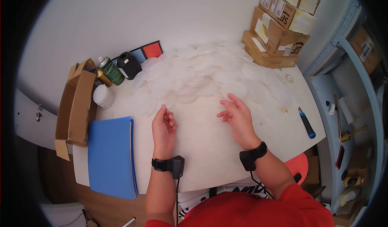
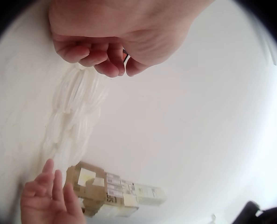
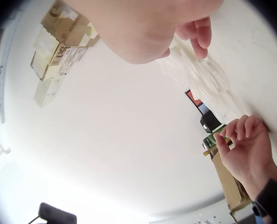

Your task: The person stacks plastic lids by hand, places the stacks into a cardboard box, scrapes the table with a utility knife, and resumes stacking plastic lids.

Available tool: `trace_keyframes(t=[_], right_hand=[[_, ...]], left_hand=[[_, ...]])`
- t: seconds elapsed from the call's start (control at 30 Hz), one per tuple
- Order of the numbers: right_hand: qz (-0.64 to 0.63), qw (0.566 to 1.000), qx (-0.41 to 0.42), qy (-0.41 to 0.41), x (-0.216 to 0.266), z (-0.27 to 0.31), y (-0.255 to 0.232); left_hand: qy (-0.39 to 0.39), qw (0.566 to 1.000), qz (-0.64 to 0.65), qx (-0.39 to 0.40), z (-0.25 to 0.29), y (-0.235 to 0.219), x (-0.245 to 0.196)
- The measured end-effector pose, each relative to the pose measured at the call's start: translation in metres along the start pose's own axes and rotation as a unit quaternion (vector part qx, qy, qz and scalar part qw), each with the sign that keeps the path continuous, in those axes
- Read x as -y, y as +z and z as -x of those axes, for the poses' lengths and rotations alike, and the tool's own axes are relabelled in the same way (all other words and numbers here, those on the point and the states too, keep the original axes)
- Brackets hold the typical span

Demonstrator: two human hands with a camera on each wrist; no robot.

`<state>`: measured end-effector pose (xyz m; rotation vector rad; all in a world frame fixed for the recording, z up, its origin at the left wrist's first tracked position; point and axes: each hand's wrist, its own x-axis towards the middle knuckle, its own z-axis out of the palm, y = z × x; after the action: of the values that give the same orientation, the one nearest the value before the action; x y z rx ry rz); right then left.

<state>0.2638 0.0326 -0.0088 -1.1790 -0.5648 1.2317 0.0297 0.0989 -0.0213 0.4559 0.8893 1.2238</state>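
Red cloth of the person's shirt (image 1: pixel 246 211) lies nearest the camera, below the near edge of the pale surface (image 1: pixel 202 150). Left hand (image 1: pixel 164 128): fingers loosely curled, thumb beside them, nothing seen in its grasp. Right hand (image 1: pixel 241 124): fingers partly spread and gently bent, apart from each other, nothing held either. Both hands are over the middle of the surface, well apart, each with a black wrist strap.

Just beyond the fingers, thin translucent white discs (image 1: pixel 190 73) lie overlapping in a broad, loose heap towards the far edge. No disc is in either hand, and nothing marks some as dealt with and others as left; their count cannot be told.

Left of the heap stand a black bottle (image 1: pixel 129 65), a green spray can (image 1: pixel 111 71) and a white tub (image 1: pixel 103 96), with a red and blue panel (image 1: pixel 152 49) behind. Along the left edge are an open carton (image 1: pixel 76 113) and a blue folder (image 1: pixel 109 158). At the far right corner, taped boxes (image 1: pixel 279 37) are stacked; a tape roll (image 1: pixel 289 79) and a cutter knife (image 1: pixel 307 124) lie near the right edge.
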Motion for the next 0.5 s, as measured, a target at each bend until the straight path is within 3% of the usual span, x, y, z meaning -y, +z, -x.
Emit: trace_keyframes(t=[0.5], right_hand=[[-0.005,1.0,-0.025,-0.009,-0.0037,-0.0032,-0.0034]], left_hand=[[-0.003,1.0,-0.008,0.002,-0.0003,0.0016,0.0016]])
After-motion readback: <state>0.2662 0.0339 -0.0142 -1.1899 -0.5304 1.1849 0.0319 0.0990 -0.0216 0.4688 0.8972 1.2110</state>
